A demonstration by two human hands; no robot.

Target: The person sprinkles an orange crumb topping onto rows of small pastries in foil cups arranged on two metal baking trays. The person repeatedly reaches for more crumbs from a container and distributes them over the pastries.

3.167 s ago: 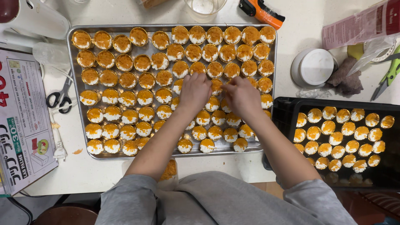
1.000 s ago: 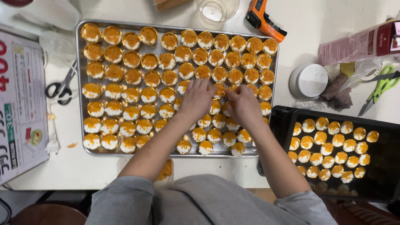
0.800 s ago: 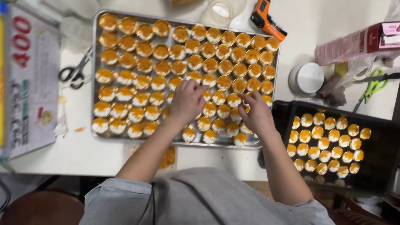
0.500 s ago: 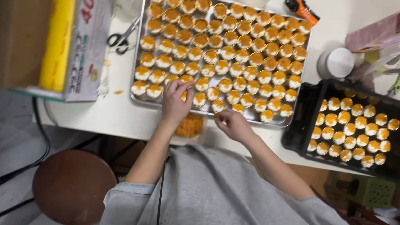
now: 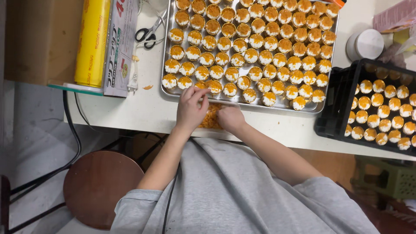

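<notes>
A large metal tray (image 5: 170,92) on the white table holds several rows of small white cups topped with orange shreds (image 5: 251,56). Just in front of its near rim lies a shallow clear container of loose orange shreds (image 5: 211,119). My left hand (image 5: 190,108) is on the container's left side, fingers spread and pointing toward the tray's front row. My right hand (image 5: 230,118) is curled, knuckles up, at the container's right side; what its fingers hold is hidden.
A black crate (image 5: 336,108) with more topped cups stands at the right. Scissors (image 5: 147,34), a boxed yellow roll of wrap (image 5: 93,43) and a cardboard box (image 5: 41,39) lie left of the tray. A white round tub (image 5: 365,43) sits far right. A brown stool (image 5: 102,186) stands below.
Both hands have drawn back from the cups in the tray's front rows to the container of orange shreds at the table's near edge. The view has swung left and down.
</notes>
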